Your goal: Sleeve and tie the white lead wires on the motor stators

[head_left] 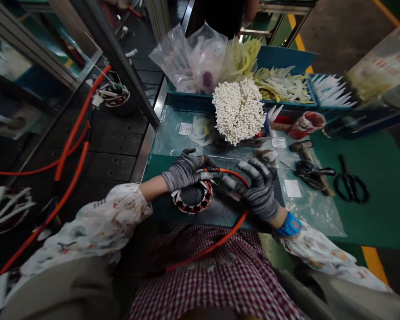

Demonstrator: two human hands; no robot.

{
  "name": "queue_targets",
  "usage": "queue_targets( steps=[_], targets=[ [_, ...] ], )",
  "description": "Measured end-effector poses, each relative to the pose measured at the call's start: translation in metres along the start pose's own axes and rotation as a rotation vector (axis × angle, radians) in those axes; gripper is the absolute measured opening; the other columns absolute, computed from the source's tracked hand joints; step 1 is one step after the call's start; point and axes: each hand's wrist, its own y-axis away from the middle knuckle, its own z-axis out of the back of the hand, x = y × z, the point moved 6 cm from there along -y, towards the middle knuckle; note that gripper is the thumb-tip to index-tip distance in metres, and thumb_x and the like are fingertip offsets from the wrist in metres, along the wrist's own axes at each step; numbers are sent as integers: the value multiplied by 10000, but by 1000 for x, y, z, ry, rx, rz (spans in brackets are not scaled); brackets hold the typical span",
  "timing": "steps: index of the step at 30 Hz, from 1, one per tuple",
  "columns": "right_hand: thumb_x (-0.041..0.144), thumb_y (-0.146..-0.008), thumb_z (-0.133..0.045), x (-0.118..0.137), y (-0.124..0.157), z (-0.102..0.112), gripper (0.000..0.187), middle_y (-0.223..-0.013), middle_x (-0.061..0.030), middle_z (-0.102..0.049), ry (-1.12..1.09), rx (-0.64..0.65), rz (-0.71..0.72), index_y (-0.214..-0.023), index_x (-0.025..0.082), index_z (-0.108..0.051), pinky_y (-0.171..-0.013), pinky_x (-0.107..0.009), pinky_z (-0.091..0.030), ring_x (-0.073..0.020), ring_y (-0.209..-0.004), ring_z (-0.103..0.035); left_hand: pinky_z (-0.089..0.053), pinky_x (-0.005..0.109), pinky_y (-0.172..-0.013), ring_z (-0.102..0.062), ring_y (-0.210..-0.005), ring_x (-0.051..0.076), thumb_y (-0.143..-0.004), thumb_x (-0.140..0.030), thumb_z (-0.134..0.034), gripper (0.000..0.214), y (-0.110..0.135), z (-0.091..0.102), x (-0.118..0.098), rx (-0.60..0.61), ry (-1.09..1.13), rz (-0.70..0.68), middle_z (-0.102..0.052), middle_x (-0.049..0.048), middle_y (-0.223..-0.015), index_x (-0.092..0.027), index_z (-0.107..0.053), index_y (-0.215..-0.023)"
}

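My left hand (184,171), in a grey striped glove, is closed on the wire end of an orange cable (231,171) with black wrapping near its tip. Just below it on the bench is a stator ring (193,205) with dark segments, orange-red lacing and white sleeves. My right hand (259,189), gloved alike, has its fingers stretched out and thumb apart, slightly blurred. The cable passes beneath this hand and curves down across the checked apron. Loose thin wire ends show between the two hands; their details are too small to make out.
A bundle of white-tipped sticks (239,111) lies before blue trays of yellowish sleeves (283,84) and white pieces (333,91). A hammer (308,155), black scissors (350,184) and a red can (306,124) sit at right. A metal post (120,62) rises at left beside a roller conveyor.
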Motion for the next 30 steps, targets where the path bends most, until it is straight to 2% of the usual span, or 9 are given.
queue_targets(
  steps=[6,11,14,17,21,23,26,28,30],
  targets=[
    [268,-1018,-753,6,14,-18,255,-1509,-20,-714,31,79,-16,-1262,342,-758,-1348,-452,-225,-239,-1517,-482,-106,640,-1385,-741,-1259,268,-1019,-429,-718,329,2,2,5,-32,29,-24,-823,45,-1246,-224,-714,-1277],
    [353,-1040,-717,7,18,9,128,-1605,-13,-648,-228,216,-114,-1109,341,-825,-1349,-552,-275,-299,-1570,-446,-25,738,-1369,-540,-1502,431,-842,-770,-809,847,39,-2,-34,-268,-267,-239,-674,151,-1530,-246,-642,-1486],
    [373,-1067,-648,8,18,21,209,-1635,-56,-608,-558,305,-293,-1093,303,-844,-1303,-599,-387,-340,-1543,-492,-70,714,-1384,-589,-1465,380,-1008,-570,-708,549,60,-25,-54,-301,-349,-327,-742,82,-1453,-307,-647,-1486],
    [345,-1079,-622,5,11,29,231,-1549,-81,-665,-750,312,-396,-1150,293,-835,-1225,-566,-509,-319,-1419,-620,-181,645,-1392,-697,-1329,292,-1086,-292,-577,330,60,-34,-54,-350,-320,-295,-814,24,-1304,-356,-730,-1372],
    [407,-951,-843,-3,-11,58,282,-1440,-100,-716,-627,136,-301,-1217,321,-813,-1096,-527,-625,-336,-1294,-705,-299,587,-1359,-738,-1221,261,-1076,-323,-609,284,38,-18,-45,-276,-135,-321,-827,51,-1192,-303,-795,-1289],
    [425,-943,-864,4,-20,59,425,-1370,-90,-766,-659,212,-225,-1348,343,-769,-1030,-478,-674,-313,-1210,-763,-369,559,-1318,-751,-1161,246,-1055,-342,-651,242,26,-9,-43,-172,-42,-349,-825,51,-1123,-277,-829,-1206],
    [380,-1095,-667,16,-19,40,275,-1212,-40,-840,-810,446,-275,-1351,327,-750,-961,-375,-702,-224,-1058,-827,-471,506,-1233,-768,-1071,232,-1008,-324,-694,239,16,-4,-44,-46,45,-346,-822,62,-1083,-234,-823,-1187],
    [348,-1129,-604,22,-18,32,212,-1165,-29,-852,-890,435,-260,-1250,304,-772,-931,-324,-701,-188,-1012,-835,-454,511,-1257,-774,-1094,245,-987,-352,-723,332,18,-3,-45,-72,40,-318,-825,77,-1135,-206,-779,-1281],
    [344,-1107,-653,23,-18,32,144,-1109,-32,-853,-939,300,-209,-1161,292,-777,-880,-297,-703,-178,-970,-837,-366,541,-1337,-767,-1174,260,-1008,-397,-707,460,27,-3,-47,-185,-21,-283,-832,74,-1177,-207,-695,-1427]
  ],
)
